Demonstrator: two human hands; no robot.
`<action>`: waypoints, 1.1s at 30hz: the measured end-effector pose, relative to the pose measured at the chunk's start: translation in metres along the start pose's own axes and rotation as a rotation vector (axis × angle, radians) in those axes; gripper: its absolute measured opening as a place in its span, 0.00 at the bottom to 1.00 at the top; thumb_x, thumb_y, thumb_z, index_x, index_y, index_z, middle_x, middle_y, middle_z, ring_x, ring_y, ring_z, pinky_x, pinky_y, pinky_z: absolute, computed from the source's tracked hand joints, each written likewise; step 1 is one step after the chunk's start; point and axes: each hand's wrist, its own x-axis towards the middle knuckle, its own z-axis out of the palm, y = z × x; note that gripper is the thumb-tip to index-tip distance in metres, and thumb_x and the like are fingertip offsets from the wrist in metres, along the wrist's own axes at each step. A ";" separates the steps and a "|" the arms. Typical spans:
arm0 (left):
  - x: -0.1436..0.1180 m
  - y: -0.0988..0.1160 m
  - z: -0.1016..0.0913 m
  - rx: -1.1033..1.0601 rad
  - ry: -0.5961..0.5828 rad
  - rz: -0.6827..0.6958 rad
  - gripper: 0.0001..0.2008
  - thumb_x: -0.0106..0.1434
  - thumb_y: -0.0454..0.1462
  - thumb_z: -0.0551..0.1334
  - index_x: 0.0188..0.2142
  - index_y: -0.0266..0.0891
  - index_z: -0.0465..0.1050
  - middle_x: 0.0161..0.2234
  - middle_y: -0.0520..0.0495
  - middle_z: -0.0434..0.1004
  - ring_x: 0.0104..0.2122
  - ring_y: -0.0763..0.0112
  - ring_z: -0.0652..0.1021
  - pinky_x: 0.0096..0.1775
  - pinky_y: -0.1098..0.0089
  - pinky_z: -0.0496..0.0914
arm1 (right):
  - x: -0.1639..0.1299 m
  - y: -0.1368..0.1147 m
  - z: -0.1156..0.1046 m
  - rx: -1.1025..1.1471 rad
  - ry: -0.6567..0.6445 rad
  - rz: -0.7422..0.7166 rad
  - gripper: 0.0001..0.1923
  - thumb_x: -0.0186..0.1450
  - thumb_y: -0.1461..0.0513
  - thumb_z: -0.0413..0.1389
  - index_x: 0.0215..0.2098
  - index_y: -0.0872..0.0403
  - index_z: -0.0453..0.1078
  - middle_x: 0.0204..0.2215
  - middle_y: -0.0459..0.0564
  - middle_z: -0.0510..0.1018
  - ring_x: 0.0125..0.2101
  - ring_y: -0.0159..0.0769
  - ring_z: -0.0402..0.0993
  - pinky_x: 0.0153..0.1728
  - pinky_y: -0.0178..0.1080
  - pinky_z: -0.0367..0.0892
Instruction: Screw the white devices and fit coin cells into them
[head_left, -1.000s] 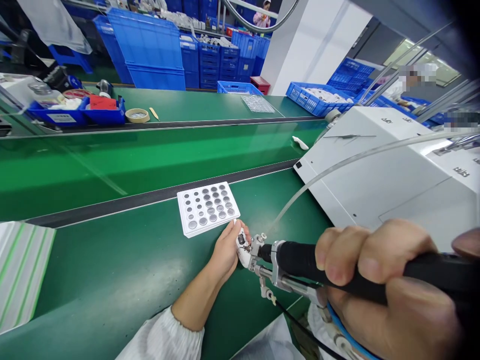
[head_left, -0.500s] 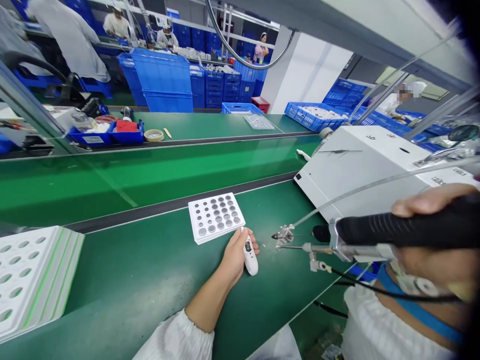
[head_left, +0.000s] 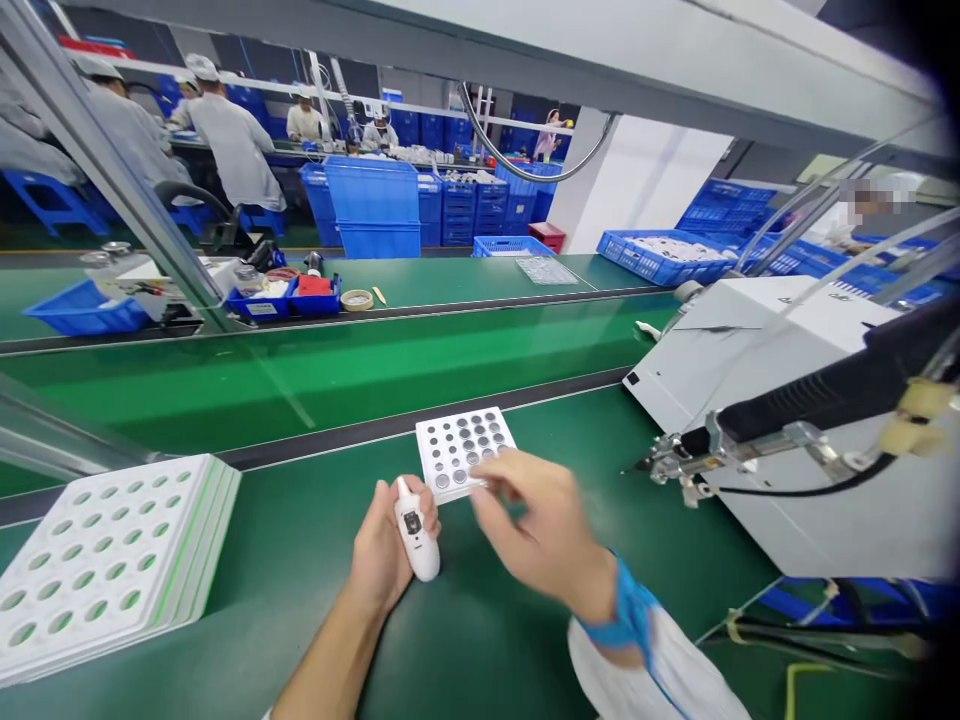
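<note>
My left hand (head_left: 394, 545) is wrapped around a white handheld device (head_left: 418, 535) with a narrow tip pointing away from me and a small dark opening on its face. Beside it, my right hand (head_left: 536, 525), blurred and wearing a blue wrist strap, hovers at the near right corner of a white tray (head_left: 431, 432). Its thumb and fingers are bent and apart, with nothing visible between them. Round grey metal discs (head_left: 459, 476) of two sizes fill the tray's holes; my right hand covers some. A black-handled soldering tool (head_left: 787, 395) hangs at the right, untouched.
Stacked white trays with round holes (head_left: 112, 545) stand at the left. A grey-white machine housing (head_left: 750, 330) occupies the right side. Behind the green conveyor trough (head_left: 450, 340) are blue parts bins (head_left: 315, 300), a tape roll (head_left: 357, 300) and a blue crate (head_left: 652, 255). Several people work farther back.
My right hand has let go of the soldering tool and come left to the tray. My left hand with the white device has shifted left and toward me. The view has turned slightly left.
</note>
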 end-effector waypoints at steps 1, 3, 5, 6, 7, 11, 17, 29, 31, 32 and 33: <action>0.002 0.003 -0.001 -0.011 0.039 0.021 0.19 0.61 0.52 0.59 0.32 0.37 0.71 0.25 0.49 0.66 0.23 0.73 0.67 0.27 0.71 0.65 | 0.003 0.008 0.019 -0.081 -0.121 -0.001 0.04 0.63 0.60 0.54 0.35 0.46 0.70 0.28 0.42 0.76 0.28 0.35 0.74 0.31 0.37 0.65; 0.006 0.005 -0.002 -0.005 0.112 0.036 0.19 0.61 0.52 0.59 0.32 0.37 0.71 0.25 0.49 0.67 0.23 0.73 0.68 0.28 0.71 0.66 | 0.008 0.024 0.049 -0.246 -0.316 0.020 0.04 0.62 0.62 0.54 0.35 0.49 0.70 0.29 0.43 0.77 0.30 0.36 0.74 0.31 0.36 0.62; 0.009 0.004 -0.002 0.018 0.168 0.017 0.19 0.61 0.52 0.60 0.32 0.37 0.71 0.26 0.49 0.69 0.24 0.73 0.69 0.28 0.71 0.67 | 0.009 0.038 0.067 -0.300 -0.350 0.043 0.05 0.61 0.63 0.54 0.35 0.51 0.70 0.31 0.45 0.77 0.31 0.36 0.74 0.30 0.36 0.60; 0.010 0.003 -0.002 0.030 0.185 0.002 0.19 0.61 0.52 0.59 0.33 0.37 0.71 0.26 0.49 0.69 0.24 0.73 0.69 0.29 0.71 0.67 | 0.008 0.043 0.071 -0.301 -0.344 0.050 0.05 0.61 0.63 0.54 0.36 0.52 0.70 0.32 0.46 0.77 0.31 0.37 0.73 0.30 0.36 0.58; 0.011 0.002 -0.002 0.040 0.194 -0.013 0.19 0.61 0.52 0.59 0.33 0.37 0.71 0.26 0.49 0.70 0.24 0.73 0.70 0.29 0.71 0.67 | 0.006 0.046 0.073 -0.305 -0.344 0.054 0.05 0.62 0.63 0.53 0.36 0.52 0.69 0.32 0.46 0.77 0.32 0.36 0.73 0.30 0.36 0.58; 0.013 0.001 -0.002 0.060 0.207 -0.035 0.20 0.62 0.53 0.58 0.34 0.37 0.71 0.27 0.49 0.70 0.25 0.73 0.70 0.30 0.71 0.68 | 0.002 0.048 0.073 -0.317 -0.349 0.064 0.06 0.62 0.63 0.52 0.38 0.52 0.68 0.34 0.46 0.75 0.33 0.36 0.71 0.30 0.36 0.56; 0.014 0.002 -0.002 0.063 0.219 -0.037 0.20 0.61 0.53 0.59 0.33 0.37 0.71 0.27 0.49 0.71 0.25 0.73 0.71 0.30 0.71 0.69 | 0.001 0.045 0.077 -0.326 -0.312 0.058 0.04 0.62 0.64 0.52 0.36 0.53 0.67 0.35 0.47 0.73 0.33 0.35 0.69 0.29 0.37 0.54; 0.013 0.003 -0.004 0.018 0.252 -0.015 0.19 0.62 0.51 0.58 0.34 0.35 0.71 0.28 0.48 0.72 0.25 0.72 0.73 0.30 0.71 0.69 | -0.010 0.046 0.089 -0.004 -0.169 -0.090 0.06 0.66 0.67 0.51 0.36 0.52 0.70 0.30 0.43 0.78 0.31 0.31 0.72 0.33 0.35 0.60; 0.012 0.006 -0.004 0.005 0.293 0.015 0.19 0.62 0.51 0.58 0.35 0.36 0.71 0.28 0.48 0.72 0.26 0.71 0.73 0.31 0.71 0.69 | -0.014 0.043 0.093 0.059 -0.089 -0.158 0.07 0.67 0.66 0.51 0.37 0.52 0.71 0.31 0.44 0.80 0.30 0.31 0.72 0.33 0.35 0.62; 0.012 0.007 -0.003 0.004 0.314 0.036 0.19 0.62 0.51 0.59 0.34 0.36 0.71 0.29 0.48 0.72 0.26 0.71 0.74 0.31 0.71 0.69 | -0.016 0.042 0.096 0.084 -0.049 -0.185 0.07 0.67 0.66 0.52 0.37 0.52 0.72 0.30 0.44 0.80 0.28 0.31 0.72 0.32 0.35 0.62; 0.012 0.008 -0.002 0.005 0.330 0.055 0.19 0.62 0.51 0.59 0.34 0.35 0.71 0.29 0.48 0.72 0.25 0.72 0.73 0.31 0.71 0.69 | -0.018 0.040 0.098 0.101 -0.014 -0.204 0.07 0.66 0.67 0.53 0.37 0.52 0.73 0.29 0.44 0.80 0.27 0.31 0.72 0.31 0.35 0.63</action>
